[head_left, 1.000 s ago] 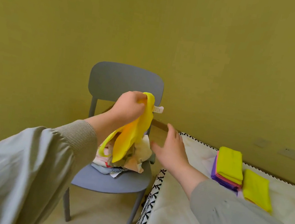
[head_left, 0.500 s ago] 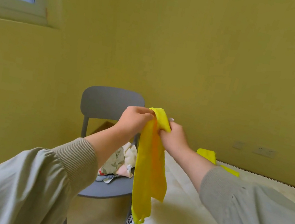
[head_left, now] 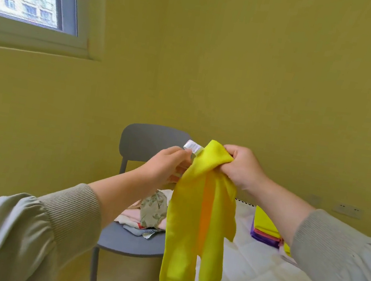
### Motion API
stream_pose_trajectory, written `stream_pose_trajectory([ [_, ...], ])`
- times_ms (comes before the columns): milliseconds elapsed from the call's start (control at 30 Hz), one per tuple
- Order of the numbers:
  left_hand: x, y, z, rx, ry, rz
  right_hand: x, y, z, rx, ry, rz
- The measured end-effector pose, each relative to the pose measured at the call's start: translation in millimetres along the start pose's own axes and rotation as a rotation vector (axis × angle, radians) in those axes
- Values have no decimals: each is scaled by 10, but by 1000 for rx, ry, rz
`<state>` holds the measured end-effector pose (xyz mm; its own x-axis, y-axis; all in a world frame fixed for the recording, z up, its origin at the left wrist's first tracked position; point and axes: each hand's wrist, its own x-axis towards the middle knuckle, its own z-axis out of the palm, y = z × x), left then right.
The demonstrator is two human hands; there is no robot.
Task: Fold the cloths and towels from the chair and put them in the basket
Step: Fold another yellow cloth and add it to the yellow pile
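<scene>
Beyond my grip, a grey chair (head_left: 144, 143) bore a cloth pile (head_left: 152, 209); my right hand (head_left: 243, 169) clutched the yellow cloth (head_left: 186, 233), my left hand (head_left: 165, 166) pinching it.

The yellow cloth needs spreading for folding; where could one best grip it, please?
Probably the top corner beside the white label, approached from the left, opposite the right hand gripping the bunched top. The yellow cloth hangs limp, so drawing that edge sideways should open it.
</scene>
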<state>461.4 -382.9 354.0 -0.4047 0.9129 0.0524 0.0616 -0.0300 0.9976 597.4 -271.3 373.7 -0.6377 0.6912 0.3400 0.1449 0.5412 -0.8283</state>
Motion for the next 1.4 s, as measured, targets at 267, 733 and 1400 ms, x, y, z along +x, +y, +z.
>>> stream_pose_trajectory([
  [267, -102, 49, -8, 89, 121, 2, 3, -176, 24, -74, -54, -3],
  [733, -177, 197, -279, -212, -125, 118, 23, -186, -19, 495, -300, 327],
  [1400, -243, 384, -382, 236, 133, 71, 80, -435, 45, 100, -332, 166],
])
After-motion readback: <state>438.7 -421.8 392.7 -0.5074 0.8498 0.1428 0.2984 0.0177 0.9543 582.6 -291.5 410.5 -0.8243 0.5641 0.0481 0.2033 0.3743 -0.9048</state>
